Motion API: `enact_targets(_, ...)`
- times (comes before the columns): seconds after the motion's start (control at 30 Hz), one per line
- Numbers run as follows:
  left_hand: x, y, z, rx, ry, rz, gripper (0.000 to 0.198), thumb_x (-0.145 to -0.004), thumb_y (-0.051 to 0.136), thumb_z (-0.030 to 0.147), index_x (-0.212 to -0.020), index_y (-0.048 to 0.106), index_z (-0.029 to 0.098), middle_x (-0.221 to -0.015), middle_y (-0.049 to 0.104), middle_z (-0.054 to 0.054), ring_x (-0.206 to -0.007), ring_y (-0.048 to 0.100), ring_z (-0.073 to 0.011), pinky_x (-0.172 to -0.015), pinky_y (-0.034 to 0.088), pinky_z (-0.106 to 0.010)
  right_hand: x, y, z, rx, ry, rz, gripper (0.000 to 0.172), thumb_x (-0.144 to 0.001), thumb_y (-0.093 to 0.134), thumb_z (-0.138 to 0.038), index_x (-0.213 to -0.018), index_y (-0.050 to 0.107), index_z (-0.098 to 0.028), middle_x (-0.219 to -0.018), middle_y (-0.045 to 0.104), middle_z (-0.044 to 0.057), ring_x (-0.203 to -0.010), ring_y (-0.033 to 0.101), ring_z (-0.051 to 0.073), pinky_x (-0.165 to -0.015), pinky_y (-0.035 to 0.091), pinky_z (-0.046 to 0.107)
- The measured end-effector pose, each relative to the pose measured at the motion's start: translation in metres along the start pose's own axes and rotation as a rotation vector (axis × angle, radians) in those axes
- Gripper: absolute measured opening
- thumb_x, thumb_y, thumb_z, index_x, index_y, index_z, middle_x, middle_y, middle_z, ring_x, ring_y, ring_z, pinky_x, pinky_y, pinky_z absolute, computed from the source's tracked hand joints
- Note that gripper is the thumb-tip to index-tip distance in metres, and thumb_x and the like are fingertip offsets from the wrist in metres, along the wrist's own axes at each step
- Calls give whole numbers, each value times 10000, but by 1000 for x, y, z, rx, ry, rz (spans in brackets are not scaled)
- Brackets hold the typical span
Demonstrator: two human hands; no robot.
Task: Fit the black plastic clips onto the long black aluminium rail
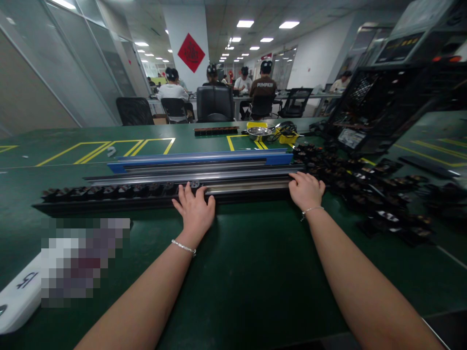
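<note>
A long black channel rail (pixel 248 193) lies across the green table in front of me. A row of small black parts with coppery bits (pixel 120 189) fills its left portion; the right portion shows a bare metallic groove. My left hand (pixel 195 209) is spread over the rail near the right end of that row, fingertips by the last part. At the rail's right end rests my right hand (pixel 307 190), its fingers loosely bent over the edge and its thumb held apart. Behind lie another dark metal rail (pixel 204 176) and a blue-edged rail (pixel 204 156).
A pile of loose black parts (pixel 365 189) spreads at the right, before an open black computer case (pixel 372 107). A metal bowl (pixel 260 132) and a short dark strip (pixel 216 131) lie farther back. A white object (pixel 22 291), partly pixelated, is at left. Several people sit beyond.
</note>
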State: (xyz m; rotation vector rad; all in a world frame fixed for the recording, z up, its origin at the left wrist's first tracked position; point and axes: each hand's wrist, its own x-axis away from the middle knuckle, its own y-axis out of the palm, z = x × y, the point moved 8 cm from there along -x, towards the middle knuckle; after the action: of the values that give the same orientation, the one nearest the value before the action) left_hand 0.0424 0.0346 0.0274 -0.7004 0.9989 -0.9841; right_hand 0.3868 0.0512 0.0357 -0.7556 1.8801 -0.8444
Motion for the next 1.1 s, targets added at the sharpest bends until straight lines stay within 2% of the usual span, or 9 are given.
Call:
enact_targets(0.5, 2, 0, 4, -9, 36, 3, 371, -842, 440, 379, -1164, 593, 275, -1462, 347, -122, -1412, 145, -318, -1068, 128, -651, 0, 1, 0, 40, -5, -5, 419, -820, 343, -273, -1094, 660, -284, -1261, 586, 23, -1188, 428, 246, -1019, 205, 517)
enact_targets(1.1, 2, 1, 5, -25, 47, 1, 375, -838, 454, 375, -1176, 592, 289, -1455, 362, -120, -1408, 145, -336, -1059, 151, -657, -1, 1, 0, 40, 4, -33, 426, -829, 334, -280, -1107, 657, -268, -1276, 578, 30, -1209, 420, 242, -1033, 198, 510)
